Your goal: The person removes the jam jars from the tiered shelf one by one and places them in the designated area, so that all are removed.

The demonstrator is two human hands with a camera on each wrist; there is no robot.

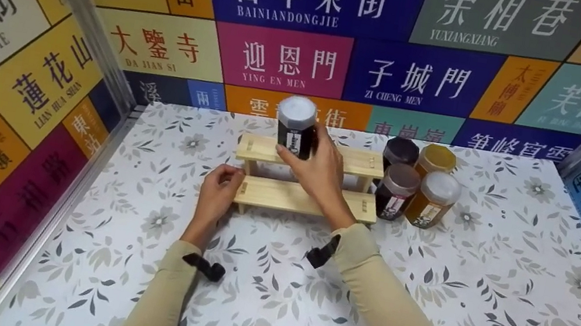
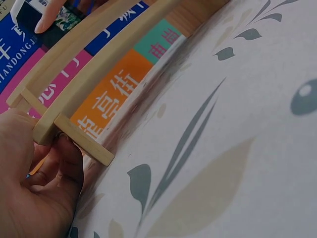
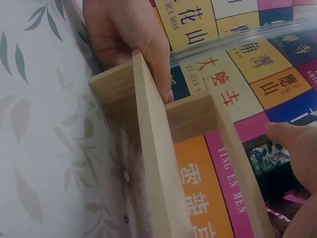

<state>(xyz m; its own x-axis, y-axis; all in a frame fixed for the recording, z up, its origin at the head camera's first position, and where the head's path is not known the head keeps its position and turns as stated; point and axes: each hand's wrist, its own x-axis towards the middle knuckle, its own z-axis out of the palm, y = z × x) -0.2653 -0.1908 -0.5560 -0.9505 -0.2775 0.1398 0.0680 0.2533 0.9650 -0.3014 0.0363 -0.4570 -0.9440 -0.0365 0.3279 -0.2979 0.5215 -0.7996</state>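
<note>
A two-step wooden rack (image 1: pixel 276 195) stands on the patterned tabletop. My left hand (image 1: pixel 216 195) grips the left end of its lower step, thumb on the wood and fingers curled underneath in the left wrist view. With my right hand (image 1: pixel 322 173) I hold a dark jar (image 1: pixel 297 117) with a pale lid and a white label. The jar is upright at the upper step, left of its middle. Thumb and fingers wrap its sides, and the right wrist view shows part of the dark jar (image 3: pixel 270 171) beside the step.
Several lidded jars stand grouped right of the rack: a dark purple one (image 1: pixel 401 151), a dark red one (image 1: pixel 396 192), a yellow one (image 1: pixel 437 159) and an amber one (image 1: pixel 433 201) with a pale lid. Panels with printed signs (image 1: pixel 296 60) rise behind the table and at both sides.
</note>
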